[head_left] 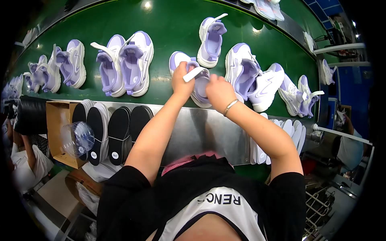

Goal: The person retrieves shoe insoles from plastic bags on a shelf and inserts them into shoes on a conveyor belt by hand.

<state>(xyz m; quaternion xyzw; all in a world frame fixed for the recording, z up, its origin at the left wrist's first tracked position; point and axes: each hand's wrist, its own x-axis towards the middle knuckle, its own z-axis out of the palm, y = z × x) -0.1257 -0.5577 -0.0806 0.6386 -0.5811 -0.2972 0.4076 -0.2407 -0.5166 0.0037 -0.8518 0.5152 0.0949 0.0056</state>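
A white and lavender sneaker (202, 88) lies on the green surface in front of me, toe pointing away. My left hand (183, 82) is closed round the left side of its upper, next to the white strap (195, 74) that stands up over the opening. At the right edge of the collar is my right hand (220, 93), its fingers curled in; whatever is between them is hidden. Just beyond stands a single sneaker (212, 42) of the same kind. Close to the right hand is another sneaker (241, 70), leaning against a tilted white one (267, 87).
More sneakers (138, 64) stand in pairs along the green conveyor (161, 30). On the metal ledge (193, 134) before me are stacks of black insoles (120, 130) at left and white insoles (297, 134) at right. A cardboard box (54, 124) with clear plastic sits far left.
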